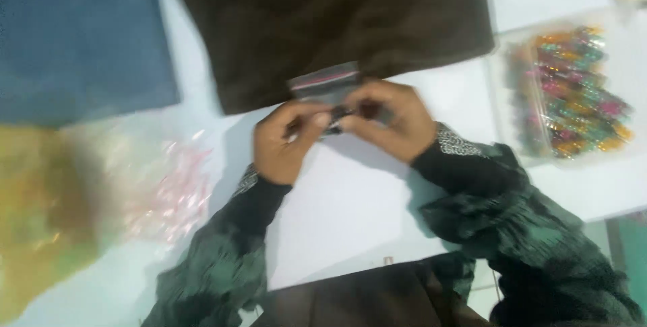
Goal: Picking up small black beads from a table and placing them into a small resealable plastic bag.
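Both my hands meet over the middle of the white table [350, 199]. My left hand [283, 141] and my right hand [394, 121] together pinch a small clear zip bag [327, 83] with a red sealing strip along its top. Something small and dark sits between my fingertips; the blur hides what it is. The bag's upper edge overlaps the front edge of a dark brown cloth [330, 20]. Dark green crinkled sleeves with beaded cuffs cover both my forearms.
A blue cloth [77, 37] lies at the back left. A clear bag of pink pieces [172, 192] and a yellow-green plastic bag [37, 205] lie to the left. A clear tray of multicoloured beads [573, 91] stands at the right.
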